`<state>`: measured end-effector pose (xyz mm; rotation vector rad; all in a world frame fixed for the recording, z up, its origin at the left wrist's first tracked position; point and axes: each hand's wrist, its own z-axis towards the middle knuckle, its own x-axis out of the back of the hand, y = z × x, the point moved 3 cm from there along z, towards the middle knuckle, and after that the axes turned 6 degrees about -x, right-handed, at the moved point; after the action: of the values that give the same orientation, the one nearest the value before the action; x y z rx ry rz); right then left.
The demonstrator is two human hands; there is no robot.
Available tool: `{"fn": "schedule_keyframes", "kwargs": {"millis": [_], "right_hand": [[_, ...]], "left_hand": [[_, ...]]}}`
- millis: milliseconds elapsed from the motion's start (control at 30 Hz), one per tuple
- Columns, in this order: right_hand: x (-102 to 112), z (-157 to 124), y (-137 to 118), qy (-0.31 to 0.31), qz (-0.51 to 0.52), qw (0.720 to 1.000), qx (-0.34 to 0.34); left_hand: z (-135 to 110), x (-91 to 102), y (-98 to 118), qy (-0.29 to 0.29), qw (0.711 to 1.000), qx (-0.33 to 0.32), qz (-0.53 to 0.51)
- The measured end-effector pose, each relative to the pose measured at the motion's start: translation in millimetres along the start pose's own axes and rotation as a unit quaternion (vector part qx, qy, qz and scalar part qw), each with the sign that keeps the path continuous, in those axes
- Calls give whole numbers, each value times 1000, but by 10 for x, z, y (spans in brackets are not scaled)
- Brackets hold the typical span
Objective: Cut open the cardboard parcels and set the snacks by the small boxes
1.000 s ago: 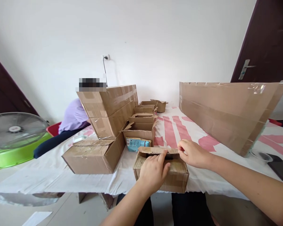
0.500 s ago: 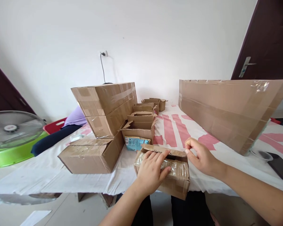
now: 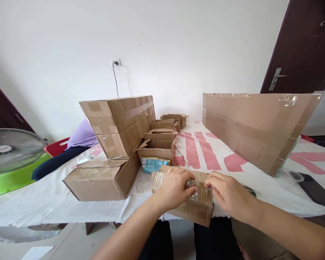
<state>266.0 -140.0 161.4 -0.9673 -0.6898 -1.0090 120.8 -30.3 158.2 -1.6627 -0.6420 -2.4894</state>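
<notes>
A small taped cardboard box (image 3: 195,213) sits at the table's front edge, its top flap (image 3: 197,176) lying nearly flat. My left hand (image 3: 174,187) rests across the top, fingers curled against the box. Crumpled clear tape (image 3: 191,183) shows by its thumb and index finger. At the right end of the top, my right hand (image 3: 227,191) pinches the flap's corner; its fingertips are partly hidden. A blue packet (image 3: 153,165) stands just behind, against an open cardboard box (image 3: 157,153).
Open boxes line up toward the wall beside stacked large cartons (image 3: 119,126). A closed box (image 3: 97,180) lies left, a tall cardboard panel (image 3: 254,130) stands right. A clear cup (image 3: 291,176), a phone (image 3: 318,191) and a green-edged round object (image 3: 250,191) lie right. Someone's purple sleeve (image 3: 82,135) shows left.
The raised flap has come down onto the box top. My right hand moved down and inward with it, and my left fingers have curled. The green-edged object has come into view.
</notes>
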Motion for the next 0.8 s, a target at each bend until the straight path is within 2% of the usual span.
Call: {"fn": "schedule_keyframes", "kwargs": {"millis": [133,200,333,467,667,800], "right_hand": [[-95,-24,-99,-20,-94,995,-13],[-134,-3,-141,-13,-138,990,-26],[-184,87,-180,1,-211,977,-37],[-150,169,-139,-18,-248,968,-21],[19,223,-56,-74,-114,984,115],[68,246,12,-111,-106,979,133]], "left_hand": [[207,17,-44,-164,985,20,-41],[277,66,-33,-210,977,31,-34],[319,179,15,-208,976,70,-2],[285,153,-6,-203,976,76,-22],[312,47,-92,-206,971,62,-105],[338,10,-131,-212,968,63,-119]]}}
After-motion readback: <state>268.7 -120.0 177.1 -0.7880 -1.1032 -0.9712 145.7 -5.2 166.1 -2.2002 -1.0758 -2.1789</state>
